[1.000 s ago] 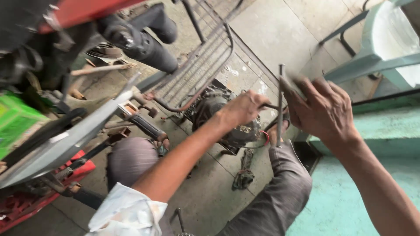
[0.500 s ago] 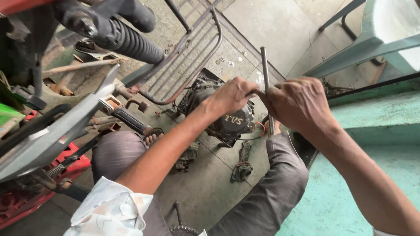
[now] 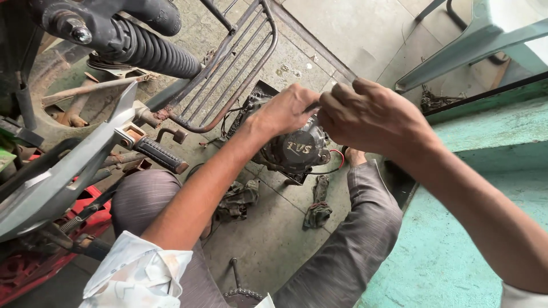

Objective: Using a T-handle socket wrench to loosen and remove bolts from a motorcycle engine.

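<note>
A dark motorcycle engine (image 3: pixel 298 153) sits on the concrete floor between my knees. My left hand (image 3: pixel 284 112) rests on top of the engine, fingers pinched on a thin dark metal rod (image 3: pixel 313 106). Right beside it, touching, my right hand (image 3: pixel 374 117) is closed over the same rod. Only a short piece of the rod shows between the two hands; the rest is hidden. A red wire (image 3: pixel 340 161) loops out at the engine's right side.
A motorcycle stands at left with its shock spring (image 3: pixel 154 54), footpeg (image 3: pixel 161 155) and metal carrier rack (image 3: pixel 231 71). Rags (image 3: pixel 315 210) lie by the engine. A plastic chair (image 3: pixel 456 57) is top right, a green ledge (image 3: pixel 456 228) at right, a sprocket tool (image 3: pixel 240 288) below.
The rod stood upright in my right hand before; now both hands have closed together over the engine and cover most of it. The view has shifted downward.
</note>
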